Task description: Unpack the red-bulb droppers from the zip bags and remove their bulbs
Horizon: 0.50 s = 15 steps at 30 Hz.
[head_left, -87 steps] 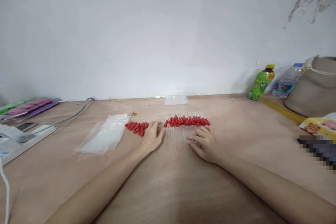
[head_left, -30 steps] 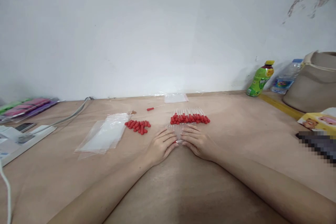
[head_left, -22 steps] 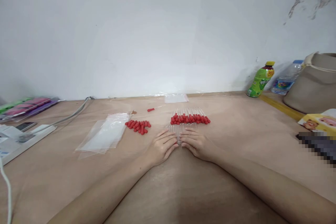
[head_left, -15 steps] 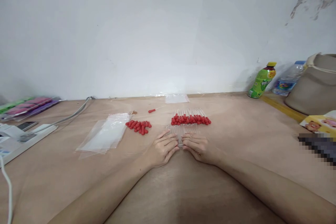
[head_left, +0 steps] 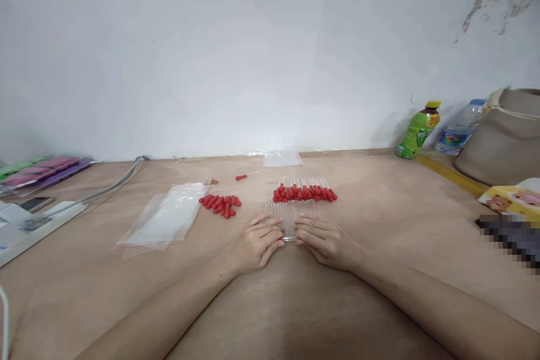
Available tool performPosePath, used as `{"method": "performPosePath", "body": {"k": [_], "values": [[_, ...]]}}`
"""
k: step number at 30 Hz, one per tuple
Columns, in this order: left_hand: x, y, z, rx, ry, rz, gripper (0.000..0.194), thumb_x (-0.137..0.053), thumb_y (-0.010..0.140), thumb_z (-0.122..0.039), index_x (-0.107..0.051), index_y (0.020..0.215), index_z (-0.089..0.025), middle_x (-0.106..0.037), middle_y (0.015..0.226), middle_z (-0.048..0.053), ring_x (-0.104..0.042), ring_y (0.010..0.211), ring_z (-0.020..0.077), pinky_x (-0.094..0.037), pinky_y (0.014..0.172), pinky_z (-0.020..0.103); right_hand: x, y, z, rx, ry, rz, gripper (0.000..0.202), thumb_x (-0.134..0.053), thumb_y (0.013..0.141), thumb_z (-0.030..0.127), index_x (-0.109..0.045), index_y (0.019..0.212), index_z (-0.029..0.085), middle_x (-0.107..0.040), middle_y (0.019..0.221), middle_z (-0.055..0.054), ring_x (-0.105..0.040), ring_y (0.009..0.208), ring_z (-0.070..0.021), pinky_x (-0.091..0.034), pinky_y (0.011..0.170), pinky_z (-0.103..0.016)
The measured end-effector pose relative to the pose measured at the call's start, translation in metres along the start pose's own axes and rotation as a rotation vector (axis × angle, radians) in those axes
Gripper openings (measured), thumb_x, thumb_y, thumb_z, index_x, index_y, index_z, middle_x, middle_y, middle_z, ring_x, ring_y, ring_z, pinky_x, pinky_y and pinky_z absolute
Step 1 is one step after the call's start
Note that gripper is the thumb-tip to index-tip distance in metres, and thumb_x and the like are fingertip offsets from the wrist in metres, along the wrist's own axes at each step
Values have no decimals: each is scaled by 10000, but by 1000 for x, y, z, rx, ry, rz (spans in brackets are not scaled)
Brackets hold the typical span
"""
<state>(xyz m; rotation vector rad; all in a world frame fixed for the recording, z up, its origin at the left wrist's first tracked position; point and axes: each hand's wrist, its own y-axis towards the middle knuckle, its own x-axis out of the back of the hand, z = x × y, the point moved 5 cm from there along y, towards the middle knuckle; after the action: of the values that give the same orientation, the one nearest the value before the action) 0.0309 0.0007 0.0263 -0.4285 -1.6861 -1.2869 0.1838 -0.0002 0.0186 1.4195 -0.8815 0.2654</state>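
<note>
Loose clear glass tubes [head_left: 289, 218] lie side by side in a row, pointing away from me, partly hidden under my fingers. Across their near ends runs a horizontal glass dropper [head_left: 289, 239], with a bit of red showing at its left end. My left hand [head_left: 260, 243] grips that red end, its other fingers resting over the tubes. My right hand [head_left: 323, 241] is closed at the dropper's other end, fingers likewise curved over the row. Just beyond lies a row of glass droppers with red rubber bulbs [head_left: 304, 193]. To the left is a small pile of loose red bulbs [head_left: 220, 204].
A single red-bulbed dropper [head_left: 241, 177] lies farther back. Clear plastic bags [head_left: 166, 219] are at left, another bag [head_left: 282, 160] by the wall. Left edge: power strip [head_left: 46, 228] and cable. Right: green bottle [head_left: 418, 130], water bottle [head_left: 459, 129], grey bin [head_left: 502, 140].
My hands have moved slightly apart and a little nearer to me. A bit of red now shows at my left fingertips, and more of the horizontal dropper is visible. The view has shifted slightly.
</note>
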Motion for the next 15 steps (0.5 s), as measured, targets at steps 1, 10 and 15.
{"method": "performPosePath", "body": {"k": [1,10,15], "values": [[1,-1,1,-4,-5,0,139,-454,853,-167,-557,947,-157,-667,951,41,-539,1069,182,-379,975,375,2,-2,-1,-4,9,-1,166,-487,817,112,-584,949,134,-657,959,-83,-577,970,-160,-442,944,-334],[37,-16,26,182,115,-249,100,-504,834,-189,-578,899,-168,-589,804,47,-559,766,149,-466,686,286,25,-22,-47,-495,-185,-44,202,-463,848,242,-639,937,196,-664,749,-42,-566,676,-144,-413,664,-289],[65,-11,58,517,178,-296,240,-397,864,-218,-581,1011,-171,-493,876,63,-534,734,135,-468,657,269,14,-16,-48,-559,-254,-15,260,-413,834,193,-620,989,163,-661,797,-54,-564,718,-158,-372,695,-293]]}}
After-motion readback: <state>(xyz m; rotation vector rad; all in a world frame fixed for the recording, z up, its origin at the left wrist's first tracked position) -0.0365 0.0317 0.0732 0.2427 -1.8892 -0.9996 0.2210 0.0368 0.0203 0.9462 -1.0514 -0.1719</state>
